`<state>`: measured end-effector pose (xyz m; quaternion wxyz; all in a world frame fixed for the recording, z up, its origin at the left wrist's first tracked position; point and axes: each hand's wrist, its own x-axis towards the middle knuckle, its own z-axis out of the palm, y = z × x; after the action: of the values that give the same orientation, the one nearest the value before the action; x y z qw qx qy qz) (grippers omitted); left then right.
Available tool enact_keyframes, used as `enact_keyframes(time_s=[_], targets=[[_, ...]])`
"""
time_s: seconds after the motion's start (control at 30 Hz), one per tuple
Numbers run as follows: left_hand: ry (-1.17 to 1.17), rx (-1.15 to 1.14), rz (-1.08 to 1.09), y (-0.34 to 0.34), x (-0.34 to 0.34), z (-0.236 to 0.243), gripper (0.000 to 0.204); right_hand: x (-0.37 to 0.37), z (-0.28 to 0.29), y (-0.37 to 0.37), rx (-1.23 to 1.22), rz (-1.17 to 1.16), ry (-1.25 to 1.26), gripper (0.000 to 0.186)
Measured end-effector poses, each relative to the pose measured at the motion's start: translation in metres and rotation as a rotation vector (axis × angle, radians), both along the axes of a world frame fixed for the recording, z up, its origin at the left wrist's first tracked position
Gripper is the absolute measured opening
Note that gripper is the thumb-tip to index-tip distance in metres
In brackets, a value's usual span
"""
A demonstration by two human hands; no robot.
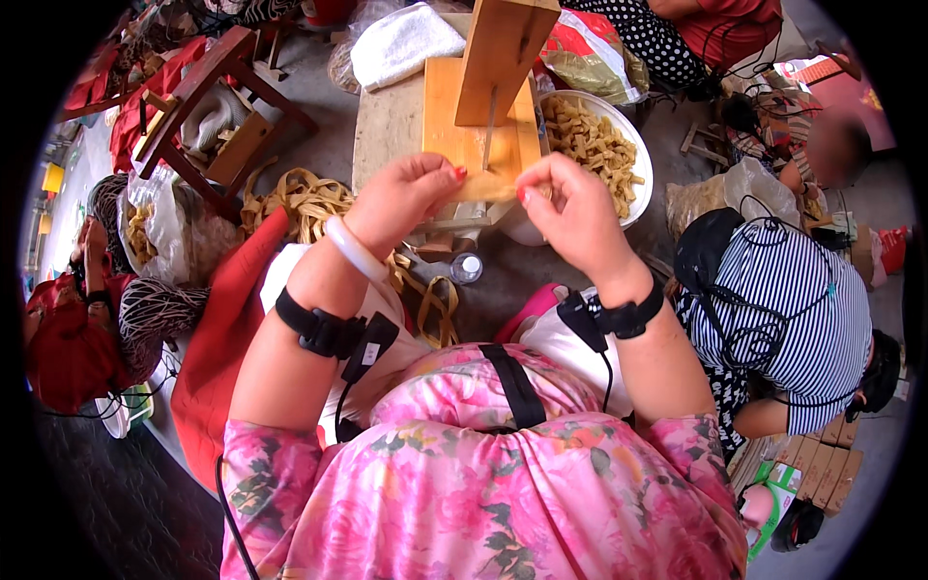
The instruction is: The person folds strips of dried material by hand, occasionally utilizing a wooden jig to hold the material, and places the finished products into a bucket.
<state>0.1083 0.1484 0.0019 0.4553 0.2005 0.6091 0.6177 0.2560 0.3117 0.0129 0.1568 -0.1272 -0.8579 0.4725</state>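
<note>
Between my two hands stretches a short, flat tan strip (486, 187). My left hand (411, 198) pinches one end between thumb and fingers. The other end is in the closed fingers of my right hand (575, 208). Right beyond the strip is a wooden stand (448, 101) with a thick upright post (505, 63) and a thin metal rod (490, 121). To its right, a white basin (646, 159) holds many small tan knotted pieces (590, 145). Long tan strips (300, 201) lie heaped left of my left hand.
A folded white towel (406, 43) lies on the board behind the stand. Below my hands stands a small clear bottle (466, 268). A dark wooden stool (208, 116) is at left. At right, a person in a striped shirt (788, 285) bends over; other people sit around.
</note>
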Motion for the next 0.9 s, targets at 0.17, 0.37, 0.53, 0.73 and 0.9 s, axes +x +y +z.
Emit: enact_keyframes(time_s=[0.17,0.37,0.53,0.73,0.9], targets=[[0.131,0.036,0.167,0.036,-0.023,0.006,0.021,-0.046,-0.011,0.030,-0.012,-0.052,0.148,0.009],[0.277,-0.001,0.171,0.009,-0.032,-0.021,0.017,-0.011,-0.037,0.055,0.158,-0.081,0.076,0.016],[-0.032,0.303,0.060,-0.011,0.014,-0.011,0.029,0.013,-0.016,0.000,-0.139,-0.013,0.172,0.033],[1.033,0.245,-0.298,-0.009,0.053,0.015,0.068,0.037,0.002,-0.035,0.287,0.212,0.324,0.026],[0.994,0.110,-0.336,-0.017,0.076,-0.003,0.063,0.051,-0.006,-0.046,0.173,0.196,0.276,0.021]])
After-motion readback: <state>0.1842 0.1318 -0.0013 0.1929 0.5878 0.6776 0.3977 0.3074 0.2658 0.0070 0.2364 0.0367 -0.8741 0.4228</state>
